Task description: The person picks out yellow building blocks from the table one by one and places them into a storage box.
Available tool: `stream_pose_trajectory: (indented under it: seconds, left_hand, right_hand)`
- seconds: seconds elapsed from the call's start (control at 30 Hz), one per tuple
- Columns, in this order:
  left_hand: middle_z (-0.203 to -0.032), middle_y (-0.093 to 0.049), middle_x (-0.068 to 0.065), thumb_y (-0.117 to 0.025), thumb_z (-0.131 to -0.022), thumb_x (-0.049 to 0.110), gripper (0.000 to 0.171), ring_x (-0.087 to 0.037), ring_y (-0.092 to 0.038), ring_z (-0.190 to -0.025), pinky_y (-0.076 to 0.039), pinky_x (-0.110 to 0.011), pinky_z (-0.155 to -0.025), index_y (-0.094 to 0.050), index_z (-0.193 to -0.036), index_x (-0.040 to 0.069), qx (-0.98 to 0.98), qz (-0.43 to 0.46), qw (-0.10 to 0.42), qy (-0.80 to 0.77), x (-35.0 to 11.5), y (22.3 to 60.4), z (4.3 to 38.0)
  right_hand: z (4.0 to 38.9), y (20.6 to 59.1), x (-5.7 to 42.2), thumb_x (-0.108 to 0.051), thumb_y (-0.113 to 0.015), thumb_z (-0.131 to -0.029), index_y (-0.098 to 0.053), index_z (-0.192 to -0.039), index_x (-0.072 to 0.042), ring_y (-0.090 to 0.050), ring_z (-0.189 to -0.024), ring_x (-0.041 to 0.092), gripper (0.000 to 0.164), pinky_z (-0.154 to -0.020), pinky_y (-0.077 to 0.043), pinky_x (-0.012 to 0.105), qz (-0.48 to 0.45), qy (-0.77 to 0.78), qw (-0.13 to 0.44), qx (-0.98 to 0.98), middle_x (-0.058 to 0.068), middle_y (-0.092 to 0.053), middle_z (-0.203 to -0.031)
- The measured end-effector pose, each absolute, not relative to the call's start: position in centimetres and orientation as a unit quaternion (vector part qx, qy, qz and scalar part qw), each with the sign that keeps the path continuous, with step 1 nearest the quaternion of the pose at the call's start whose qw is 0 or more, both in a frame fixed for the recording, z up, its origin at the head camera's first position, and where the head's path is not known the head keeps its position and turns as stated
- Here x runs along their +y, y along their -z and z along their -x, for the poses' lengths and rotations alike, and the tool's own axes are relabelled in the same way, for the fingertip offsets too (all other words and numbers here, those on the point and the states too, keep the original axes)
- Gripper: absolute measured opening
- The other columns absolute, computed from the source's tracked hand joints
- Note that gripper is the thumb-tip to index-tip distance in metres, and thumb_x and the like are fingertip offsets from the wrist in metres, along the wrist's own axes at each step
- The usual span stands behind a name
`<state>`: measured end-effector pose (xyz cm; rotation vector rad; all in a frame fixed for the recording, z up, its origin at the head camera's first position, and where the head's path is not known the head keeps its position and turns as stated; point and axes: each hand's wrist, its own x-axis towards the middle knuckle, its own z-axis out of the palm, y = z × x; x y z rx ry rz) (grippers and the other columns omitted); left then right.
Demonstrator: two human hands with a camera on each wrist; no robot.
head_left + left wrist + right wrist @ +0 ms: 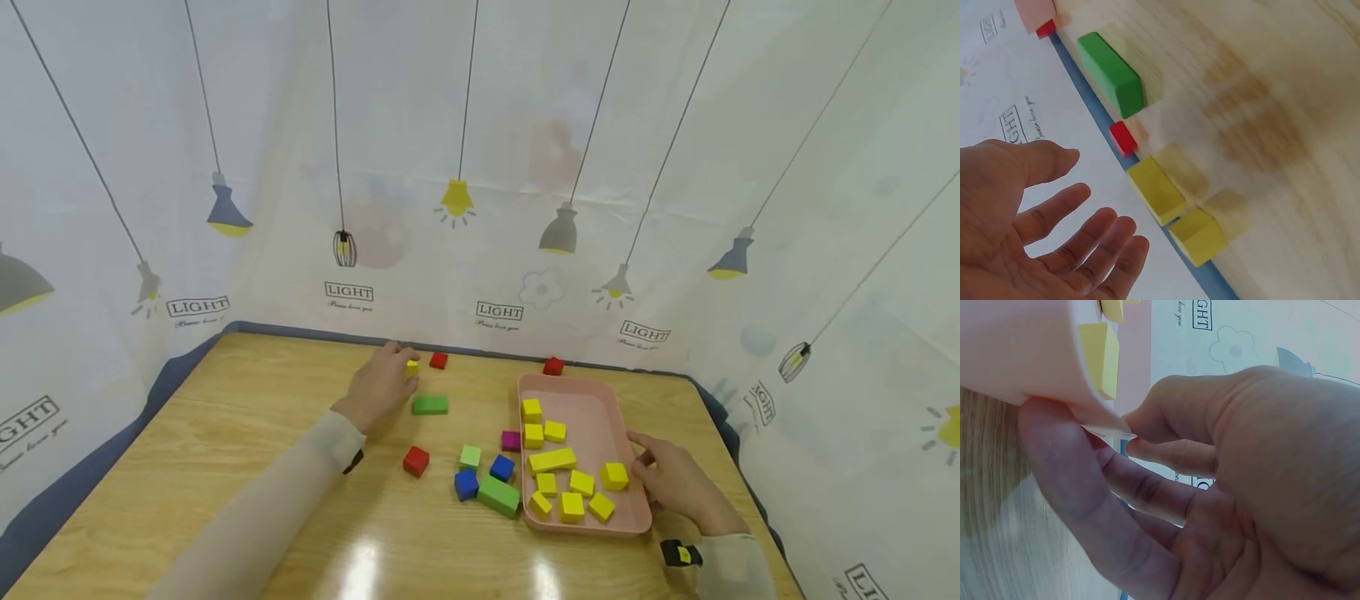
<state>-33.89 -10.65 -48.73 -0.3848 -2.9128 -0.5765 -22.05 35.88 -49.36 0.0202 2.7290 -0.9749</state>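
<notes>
My left hand (377, 387) hovers at the far edge of the table, fingers loosely spread and holding nothing. Beside its fingertips, in the left wrist view, stand a yellow block (1157, 191) and a second yellow block (1198, 237); in the head view the hand covers most of them. A small red cube (438, 360) and a green block (431, 405) lie just right of that hand. With thumb and fingers, my right hand (678, 483) pinches the right rim of a pink tray (588, 408). Several yellow blocks lie inside, including a long one (552, 461).
Left of the tray are a red cube (416, 461), a light green cube (470, 457), blue cubes (467, 484), a green block (498, 496) and a magenta cube (511, 441). Another red cube (553, 366) sits behind the tray. A printed curtain (420, 275) borders the wooden table.
</notes>
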Motion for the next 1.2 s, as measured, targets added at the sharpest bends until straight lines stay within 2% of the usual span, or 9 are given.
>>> stream_pose_trajectory:
  seconds: [0.2, 0.33, 0.47, 0.57, 0.83, 1.07, 1.2]
  left_hand:
    - [-0.122, -0.052, -0.013, -0.069, -0.095, 0.023, 0.041, -0.027, -0.054, -0.104, -0.055, -0.042, -0.08, -0.061, -0.132, 0.007, -0.966, 0.119, 0.084, 0.215, -11.3, 49.9, 34.4]
    - [-0.131, -0.05, -0.015, -0.068, -0.096, 0.023, 0.043, -0.032, -0.051, -0.115, -0.054, -0.047, -0.086, -0.059, -0.135, 0.006, -0.965, 0.113, 0.084, 0.22, -11.2, 50.4, 34.6]
    - [-0.142, -0.045, -0.018, -0.065, -0.098, 0.022, 0.047, -0.037, -0.045, -0.127, -0.049, -0.053, -0.096, -0.055, -0.14, 0.007, -0.967, 0.1, 0.057, 0.227, -10.9, 50.7, 34.7]
    - [-0.146, -0.043, -0.017, -0.063, -0.098, 0.023, 0.049, -0.037, -0.043, -0.13, -0.046, -0.054, -0.099, -0.052, -0.143, 0.008, -0.968, 0.097, 0.035, 0.228, -10.7, 50.8, 34.6]
    - [-0.136, -0.049, -0.013, -0.069, -0.095, 0.018, 0.043, -0.033, -0.047, -0.121, -0.049, -0.049, -0.095, -0.059, -0.136, 0.009, -0.968, 0.106, 0.05, 0.22, -10.4, 50.8, 34.4]
    - [-0.115, -0.053, -0.008, -0.077, -0.088, 0.01, 0.034, -0.028, -0.047, -0.105, -0.051, -0.043, -0.087, -0.069, -0.121, 0.008, -0.965, 0.121, 0.05, 0.226, -10.4, 50.8, 34.1]
    - [-0.111, -0.054, -0.008, -0.078, -0.087, 0.005, 0.03, -0.027, -0.049, -0.103, -0.051, -0.041, -0.087, -0.071, -0.116, 0.006, -0.962, 0.128, 0.05, 0.236, -10.6, 50.8, 33.8]
  right_hand:
    - [22.1, 49.2, 36.0, -0.007, -0.058, -0.098, -0.04, -0.153, -0.009, -0.066, -0.068, 0.021, 0.057, -0.054, -0.057, 0.034, -0.003, 0.341, 0.12, 0.932, 0.013, -0.062, -0.104]
    - [22.2, 49.3, 36.1, -0.007, -0.058, -0.098, -0.041, -0.152, -0.009, -0.065, -0.068, 0.02, 0.057, -0.054, -0.057, 0.033, 0.004, 0.329, 0.115, 0.937, 0.012, -0.063, -0.103]
    - [22.3, 49.4, 36.1, -0.007, -0.059, -0.098, -0.041, -0.152, -0.009, -0.065, -0.067, 0.019, 0.057, -0.054, -0.057, 0.033, 0.008, 0.326, 0.113, 0.938, 0.012, -0.063, -0.104]
    - [22.2, 49.4, 36.2, -0.007, -0.059, -0.098, -0.041, -0.153, -0.01, -0.065, -0.067, 0.019, 0.058, -0.054, -0.057, 0.033, 0.004, 0.33, 0.116, 0.937, 0.012, -0.062, -0.104]
    - [22.2, 49.3, 36.2, -0.008, -0.059, -0.099, -0.041, -0.153, -0.011, -0.065, -0.07, 0.02, 0.057, -0.056, -0.057, 0.033, -0.004, 0.333, 0.125, 0.935, 0.013, -0.062, -0.106]
    - [22.2, 49.4, 36.2, -0.008, -0.059, -0.098, -0.039, -0.154, -0.011, -0.066, -0.068, 0.02, 0.059, -0.055, -0.058, 0.033, -0.003, 0.341, 0.125, 0.932, 0.014, -0.061, -0.106]
    - [22.2, 49.4, 36.2, -0.007, -0.059, -0.098, -0.039, -0.154, -0.011, -0.066, -0.068, 0.02, 0.059, -0.055, -0.058, 0.033, -0.002, 0.342, 0.124, 0.931, 0.014, -0.061, -0.106]
